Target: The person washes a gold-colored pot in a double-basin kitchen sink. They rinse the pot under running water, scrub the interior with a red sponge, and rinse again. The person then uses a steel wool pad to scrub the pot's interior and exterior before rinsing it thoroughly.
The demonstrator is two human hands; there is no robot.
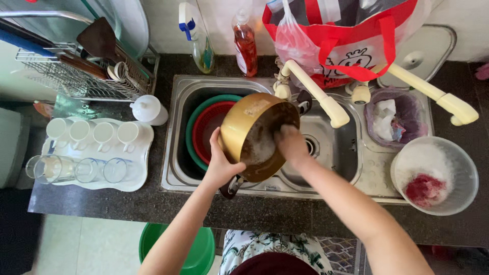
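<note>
Centre of frame: my left hand [220, 164] is closed on the rim of a gold-coloured metal bowl [253, 133], fingers on the outside wall, tilting its mouth toward me above the divider of the double sink [179, 173]. My right hand [290, 143] is inside the bowl, pressed against the sudsy inner wall; motion blur hides the fingers, so I cannot tell whether it is closed on a sponge or flat.

Left basin: a red colander [208, 127] nested in a green basin [194, 122], partly hidden behind the bowl. A cream tap spout [318, 94] reaches over the right basin, just beyond the bowl.

Right of frame: a clear bowl [461, 168] of white foam with a red lump in it, on the drainboard. Above it, a purple-lined bin [407, 109] with rubbish. Upper centre: a red shopping bag [351, 35], an orange soap bottle [245, 43], a spray bottle [196, 35].

Left of frame: a white tray [138, 178] with four white cups and three glasses, a wire dish rack [76, 76] behind it. Bottom: a green bucket [201, 252] on the floor.
</note>
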